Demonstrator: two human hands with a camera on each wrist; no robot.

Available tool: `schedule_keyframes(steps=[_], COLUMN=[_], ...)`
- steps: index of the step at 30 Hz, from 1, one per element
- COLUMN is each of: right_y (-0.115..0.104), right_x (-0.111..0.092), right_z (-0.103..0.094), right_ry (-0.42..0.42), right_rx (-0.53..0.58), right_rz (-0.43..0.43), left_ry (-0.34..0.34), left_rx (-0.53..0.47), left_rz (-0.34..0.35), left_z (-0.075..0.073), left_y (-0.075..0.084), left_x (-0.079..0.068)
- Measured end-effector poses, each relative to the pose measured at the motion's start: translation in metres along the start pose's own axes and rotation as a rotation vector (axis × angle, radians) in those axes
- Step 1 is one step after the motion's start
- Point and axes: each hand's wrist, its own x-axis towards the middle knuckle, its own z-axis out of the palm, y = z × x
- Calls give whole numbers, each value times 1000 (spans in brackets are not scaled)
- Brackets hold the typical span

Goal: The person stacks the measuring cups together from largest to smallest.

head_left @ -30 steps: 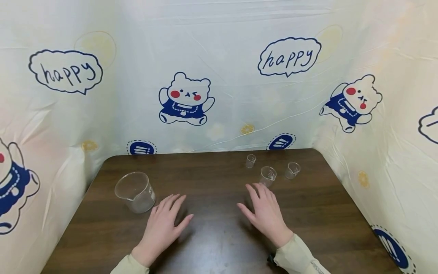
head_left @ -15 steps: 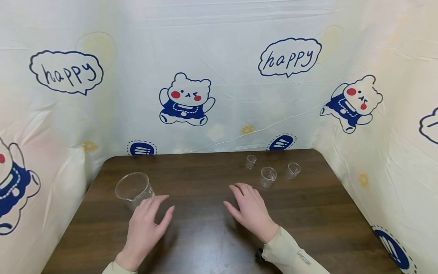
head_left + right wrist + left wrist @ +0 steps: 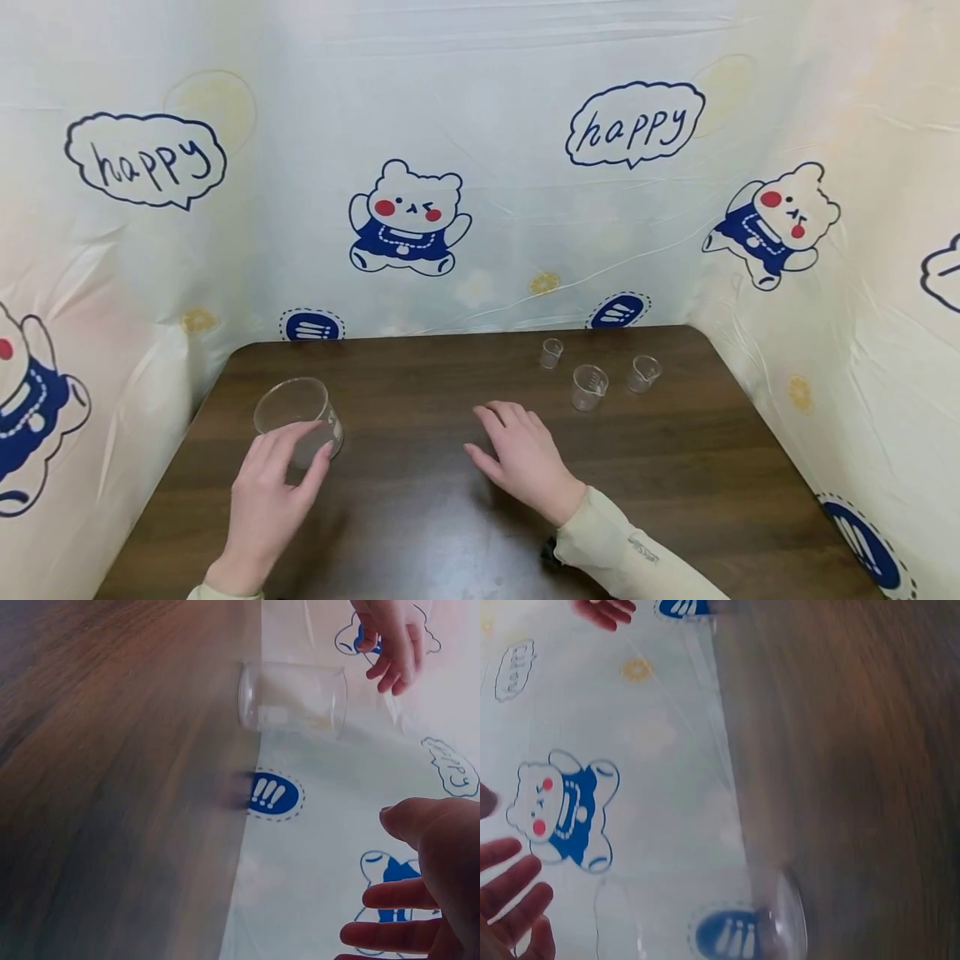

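Note:
A large clear beaker stands upright on the left of the dark wooden table. My left hand hovers on its near side, fingers loosely bent and apart from the thumb, holding nothing; it hides part of the beaker in the head view. In the right wrist view the beaker is seen apart from the left hand. My right hand is over the middle of the table with relaxed, spread fingers and nothing in it. Its fingers also show in the right wrist view.
Three small clear beakers stand at the back right: the smallest beaker, a middle beaker and a right-hand beaker. A printed curtain with bears and "happy" bubbles encloses the table's back and sides.
Both hands have moved left. The left hand has come in front of the large beaker, and the right hand has drawn away from the small beakers. All the beakers stay in place.

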Motion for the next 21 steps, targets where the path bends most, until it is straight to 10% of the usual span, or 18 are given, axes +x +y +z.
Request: schedule_keyframes(steps=[21], right_y=[-43], right_x=[49], right_z=[14], right_ry=[-53], right_rx=[-82], right_rz=[-103], left_ry=[-57], left_rx=[-11], left_rz=[-200], left_z=[-34], left_y=[-65], left_x=[0])
